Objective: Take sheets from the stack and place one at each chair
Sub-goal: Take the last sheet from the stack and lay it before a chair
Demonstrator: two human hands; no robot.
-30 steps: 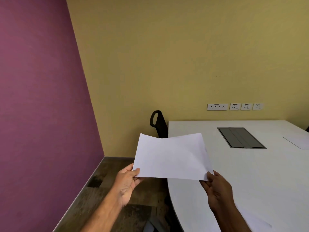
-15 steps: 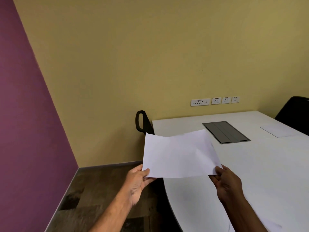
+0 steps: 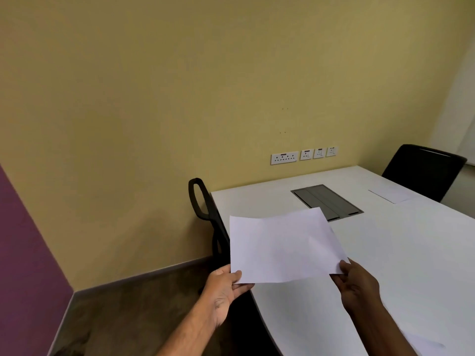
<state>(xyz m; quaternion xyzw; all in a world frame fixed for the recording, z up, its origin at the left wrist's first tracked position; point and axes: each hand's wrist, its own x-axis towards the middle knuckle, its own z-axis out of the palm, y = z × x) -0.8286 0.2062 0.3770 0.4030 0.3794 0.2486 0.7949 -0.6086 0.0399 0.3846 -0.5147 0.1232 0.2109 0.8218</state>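
I hold one white sheet (image 3: 282, 245) in the air over the near left edge of the white table (image 3: 385, 253). My left hand (image 3: 226, 289) pinches its lower left corner, and my right hand (image 3: 357, 286) pinches its lower right corner. A black chair (image 3: 203, 209) is tucked in at the table's left side, just beyond the sheet. Another black chair (image 3: 424, 170) stands at the far right side, with a white sheet (image 3: 390, 195) lying flat on the table in front of it. A further sheet's corner (image 3: 424, 344) shows at the bottom right.
A grey cable hatch (image 3: 326, 201) is set into the middle of the tabletop. Wall sockets (image 3: 303, 155) sit on the yellow wall behind the table. A purple wall (image 3: 25, 253) closes the left side, with dark floor (image 3: 128, 312) between it and the table.
The view has swung to the right, so the far right chair has come into sight and the purple wall has shrunk. Both hands still hold the sheet, now closer to the left chair.
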